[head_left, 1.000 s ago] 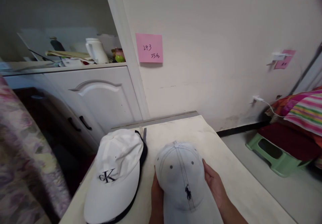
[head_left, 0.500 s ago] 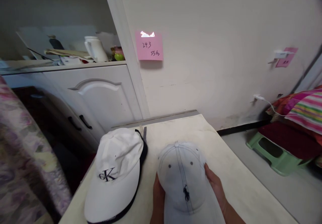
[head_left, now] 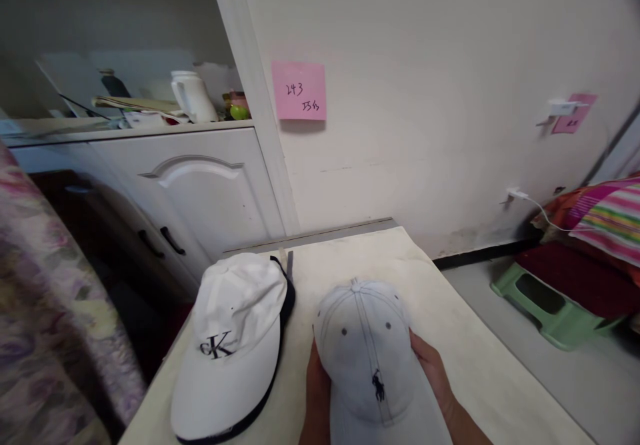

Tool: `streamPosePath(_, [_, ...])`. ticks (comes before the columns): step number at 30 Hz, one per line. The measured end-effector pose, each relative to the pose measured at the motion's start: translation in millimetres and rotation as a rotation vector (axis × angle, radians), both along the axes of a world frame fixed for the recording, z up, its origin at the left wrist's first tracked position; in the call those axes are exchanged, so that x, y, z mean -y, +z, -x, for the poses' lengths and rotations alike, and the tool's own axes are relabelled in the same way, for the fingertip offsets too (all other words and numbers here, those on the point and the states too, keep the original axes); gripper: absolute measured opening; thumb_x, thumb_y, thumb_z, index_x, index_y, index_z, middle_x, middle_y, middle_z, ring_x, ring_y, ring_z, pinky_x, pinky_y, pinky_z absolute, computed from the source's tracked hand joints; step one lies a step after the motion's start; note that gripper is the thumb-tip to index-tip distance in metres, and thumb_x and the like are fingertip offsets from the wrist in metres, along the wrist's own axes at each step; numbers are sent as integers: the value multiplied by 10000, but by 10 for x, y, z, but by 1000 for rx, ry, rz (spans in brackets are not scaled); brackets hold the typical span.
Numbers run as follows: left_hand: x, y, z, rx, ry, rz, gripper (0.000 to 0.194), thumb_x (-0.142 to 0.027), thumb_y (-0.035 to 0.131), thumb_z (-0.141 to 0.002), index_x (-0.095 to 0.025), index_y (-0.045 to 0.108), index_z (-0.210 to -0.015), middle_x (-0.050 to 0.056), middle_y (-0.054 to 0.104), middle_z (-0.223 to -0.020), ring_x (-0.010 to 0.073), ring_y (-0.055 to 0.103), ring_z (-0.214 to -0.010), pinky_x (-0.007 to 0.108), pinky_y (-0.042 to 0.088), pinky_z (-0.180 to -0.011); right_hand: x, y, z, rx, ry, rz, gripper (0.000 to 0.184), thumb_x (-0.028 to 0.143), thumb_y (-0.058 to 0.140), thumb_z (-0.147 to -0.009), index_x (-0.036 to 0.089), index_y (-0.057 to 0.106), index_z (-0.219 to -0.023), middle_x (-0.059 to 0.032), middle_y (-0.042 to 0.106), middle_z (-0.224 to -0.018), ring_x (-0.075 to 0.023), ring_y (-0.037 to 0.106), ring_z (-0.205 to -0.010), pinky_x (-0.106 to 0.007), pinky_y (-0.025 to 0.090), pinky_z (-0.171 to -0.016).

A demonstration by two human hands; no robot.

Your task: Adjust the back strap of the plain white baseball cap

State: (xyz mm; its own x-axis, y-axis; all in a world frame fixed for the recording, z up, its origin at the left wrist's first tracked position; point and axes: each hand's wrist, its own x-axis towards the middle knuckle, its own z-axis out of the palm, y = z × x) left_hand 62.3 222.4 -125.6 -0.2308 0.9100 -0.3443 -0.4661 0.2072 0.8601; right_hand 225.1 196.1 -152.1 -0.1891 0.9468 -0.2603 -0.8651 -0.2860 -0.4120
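A pale blue-grey cap with a small dark horse-rider logo lies on the cream table in front of me. My left hand presses against its left side and my right hand against its right side, fingers curved on the crown. To its left rests a white cap with a black "cK" logo and dark brim underside; neither hand touches it.
A white cabinet with dark handles stands behind the table, with a white jug on top. A pink note hangs on the wall. A green stool and striped bedding are at right. Floral fabric fills the left.
Both hands stay on the pale cap, which has shifted only slightly; the view has drifted a little.
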Motion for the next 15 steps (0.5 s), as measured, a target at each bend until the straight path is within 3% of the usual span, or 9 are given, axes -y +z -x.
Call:
streamPosePath(4, [-58,-37,3,-51,31,15,231,-418,806,-698,-227,794,-826,98,810,-923,400,594,-1240,465,496,-1021,-24,-14,-6,19,-7,-1,383,467,785,-749,169,824,-986,-112,837,-939,-380,735,-1009,-513,541,-952])
streamPosePath(8, [-155,-178,105,-60,23,94,192,-417,828,-661,-254,782,-752,97,803,-858,418,578,-1265,494,488,-1030,-17,-8,4,8,-19,-2,391,457,771,-773,148,819,-1007,-132,834,-952,-382,726,-1041,-513,537,-957])
streamPosePath(15, [-224,-300,173,3,-4,78,217,-366,832,-655,-263,792,-841,106,802,-938,400,555,-1307,488,452,-1075,-36,29,10,14,-24,22,342,428,801,-734,175,833,-962,-110,839,-926,-377,723,-1060,-509,525,-990])
